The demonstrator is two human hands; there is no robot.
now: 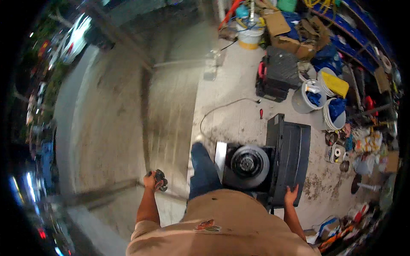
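On the left, my left hand (149,180) is closed around a dark, lumpy object (161,180) with reddish-brown bits; its kind is not clear. That arm reaches out to the side, away from the machine. In front of me, slightly to the right, a black appliance housing lies on the floor with a round grey fan unit (249,166) in it. A large black panel (294,158) stands against its right side. My right hand (291,196) is at the near end of this panel, fingers spread; whether it touches the panel I cannot tell.
A red-handled screwdriver (261,114) and a dark cable (218,107) lie on the floor beyond the housing. Farther off stand a black toolbox (279,72), white buckets (306,99) and cardboard boxes (294,45). Clutter lines the right side. A pale floor edge runs left of my leg.
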